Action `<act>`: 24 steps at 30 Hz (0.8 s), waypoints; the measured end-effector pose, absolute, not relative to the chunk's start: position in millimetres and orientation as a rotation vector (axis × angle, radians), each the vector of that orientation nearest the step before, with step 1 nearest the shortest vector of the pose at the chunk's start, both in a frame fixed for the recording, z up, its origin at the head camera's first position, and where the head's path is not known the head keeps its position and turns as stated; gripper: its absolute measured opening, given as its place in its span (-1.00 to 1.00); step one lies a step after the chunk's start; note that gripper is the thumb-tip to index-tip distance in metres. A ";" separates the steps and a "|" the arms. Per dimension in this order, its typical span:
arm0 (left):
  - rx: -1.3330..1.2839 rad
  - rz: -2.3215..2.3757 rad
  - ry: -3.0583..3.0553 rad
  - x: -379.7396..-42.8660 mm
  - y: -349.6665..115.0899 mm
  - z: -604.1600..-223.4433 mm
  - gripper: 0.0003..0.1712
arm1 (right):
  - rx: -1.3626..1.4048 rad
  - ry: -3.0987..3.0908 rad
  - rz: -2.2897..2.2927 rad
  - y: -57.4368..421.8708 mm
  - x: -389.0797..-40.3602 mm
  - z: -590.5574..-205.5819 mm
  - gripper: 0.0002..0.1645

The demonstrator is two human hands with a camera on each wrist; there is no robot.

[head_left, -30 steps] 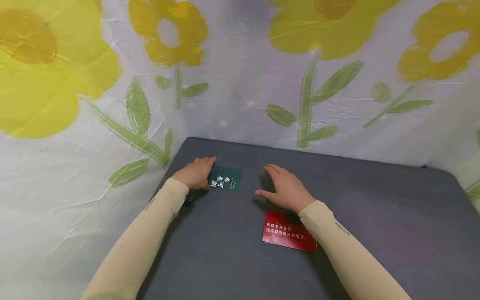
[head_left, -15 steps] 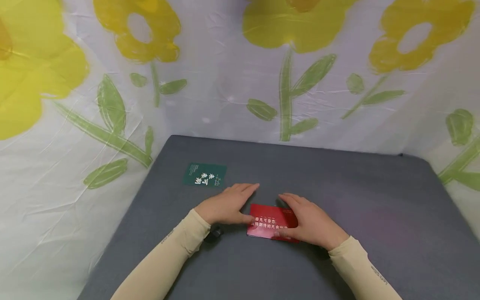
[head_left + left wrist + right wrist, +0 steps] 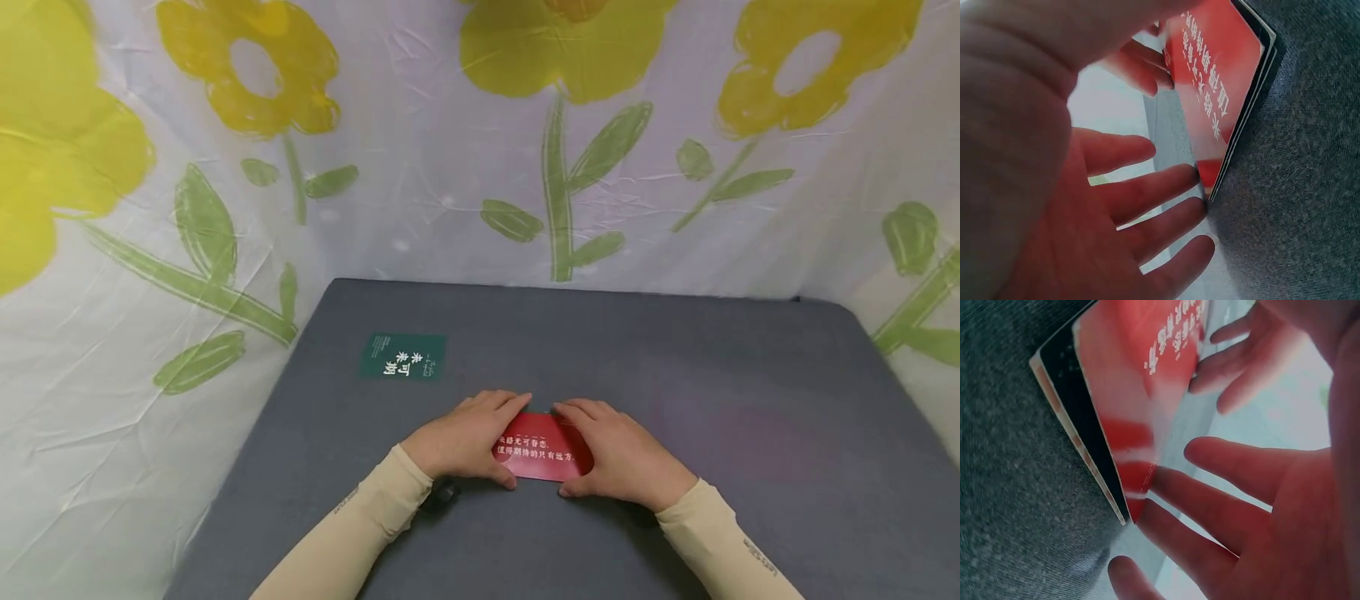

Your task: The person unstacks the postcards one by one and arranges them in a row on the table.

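A small stack of cards (image 3: 542, 447) with a red, white-lettered top card lies on the grey table between both hands. In the right wrist view the top red card (image 3: 1125, 412) sits askew over a dark card (image 3: 1079, 375). My left hand (image 3: 474, 437) curves about the stack's left end, fingers at the far edge, thumb by the near edge. The left wrist view shows straight fingertips touching the red card's (image 3: 1216, 62) edge. My right hand (image 3: 621, 450) mirrors it at the right end, some fingertips against the edge. Its index finger stays apart from the card.
A green card (image 3: 403, 357) with white lettering lies farther back on the left of the grey table (image 3: 675, 367). A white sheet with yellow flowers (image 3: 420, 183) hangs behind and at the sides. Dark wrist cameras (image 3: 442, 493) sit under the wrists.
Both hands have come from farther back on the table to the red-topped stack. My left hand has left the green card, which stays behind. The camera view has shifted right.
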State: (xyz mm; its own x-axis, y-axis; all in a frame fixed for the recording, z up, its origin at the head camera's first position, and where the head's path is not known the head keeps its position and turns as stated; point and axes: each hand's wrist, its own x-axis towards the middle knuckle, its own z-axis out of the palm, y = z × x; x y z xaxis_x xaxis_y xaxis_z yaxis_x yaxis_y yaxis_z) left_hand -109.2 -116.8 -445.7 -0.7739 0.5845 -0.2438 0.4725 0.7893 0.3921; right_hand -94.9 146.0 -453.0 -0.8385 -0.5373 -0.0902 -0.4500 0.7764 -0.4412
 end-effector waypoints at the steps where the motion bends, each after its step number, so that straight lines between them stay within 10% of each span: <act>1: 0.809 0.429 2.632 -109.1 -116.9 -445.8 0.31 | -0.778 2.762 -0.603 144.9 -94.6 -453.2 0.21; 24: 0.916 0.353 2.676 -106.5 -115.6 -442.6 0.16 | -0.816 2.843 -0.538 138.5 -90.6 -452.0 0.06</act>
State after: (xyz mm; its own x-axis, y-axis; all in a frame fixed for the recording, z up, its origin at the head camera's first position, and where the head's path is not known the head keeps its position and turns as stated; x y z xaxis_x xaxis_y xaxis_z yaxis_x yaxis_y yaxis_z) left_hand -106.5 -115.6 -442.6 -0.7555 0.6265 -0.1917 0.5554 0.7676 0.3199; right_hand -90.6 138.5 -452.0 -0.8443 -0.5349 -0.0305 -0.4868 0.7896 -0.3736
